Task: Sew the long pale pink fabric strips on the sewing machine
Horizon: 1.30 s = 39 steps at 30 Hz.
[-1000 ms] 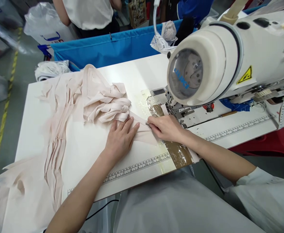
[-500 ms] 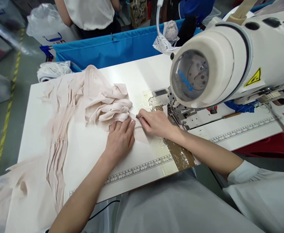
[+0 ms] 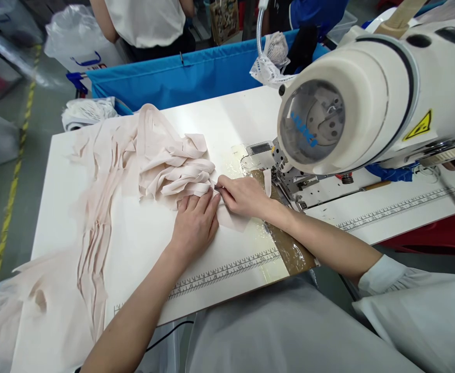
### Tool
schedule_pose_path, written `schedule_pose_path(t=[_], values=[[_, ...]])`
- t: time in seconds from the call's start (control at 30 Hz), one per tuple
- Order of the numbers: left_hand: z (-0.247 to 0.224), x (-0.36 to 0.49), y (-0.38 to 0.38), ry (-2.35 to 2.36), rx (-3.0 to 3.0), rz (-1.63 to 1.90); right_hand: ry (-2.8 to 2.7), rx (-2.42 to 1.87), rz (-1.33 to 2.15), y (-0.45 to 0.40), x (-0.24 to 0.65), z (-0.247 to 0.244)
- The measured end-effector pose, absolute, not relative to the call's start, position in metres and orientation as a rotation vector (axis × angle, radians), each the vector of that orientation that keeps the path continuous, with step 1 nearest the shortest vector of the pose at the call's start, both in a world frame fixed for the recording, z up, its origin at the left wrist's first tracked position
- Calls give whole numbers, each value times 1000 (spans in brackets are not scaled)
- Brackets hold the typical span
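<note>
From where I stand, the cloth [image 3: 173, 173] looks soft and matt, the tabletop [image 3: 134, 254] smooth, the tape [image 3: 291, 251] wrinkled and glossy, the sewing machine [image 3: 370, 103] smooth-shelled, the bin bag [image 3: 68, 31] crinkly plastic.

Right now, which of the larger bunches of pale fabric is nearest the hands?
The crumpled heap, close by the left hand and right hand. The long bunch with lengthwise folds lies farther left, away from both.

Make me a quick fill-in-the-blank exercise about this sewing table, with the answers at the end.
The hand pinching a small dark object near the bunched fabric is the ____ one.
The warning triangle on the sewing machine is black and ____.
The cloth panel behind the table is coloured ____.
Missing words: right; yellow; blue.
</note>
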<state>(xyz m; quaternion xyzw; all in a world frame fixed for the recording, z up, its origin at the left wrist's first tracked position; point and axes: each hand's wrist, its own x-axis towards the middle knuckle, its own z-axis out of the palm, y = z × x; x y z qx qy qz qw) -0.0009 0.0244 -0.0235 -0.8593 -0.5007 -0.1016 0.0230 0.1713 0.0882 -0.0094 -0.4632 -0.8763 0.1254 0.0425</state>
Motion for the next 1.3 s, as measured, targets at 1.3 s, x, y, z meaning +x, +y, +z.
schedule_pose_path(t=[1.3], values=[[-24,11,18,-1484,-2691,-271,-2629,-1394,467,73,193,-12]])
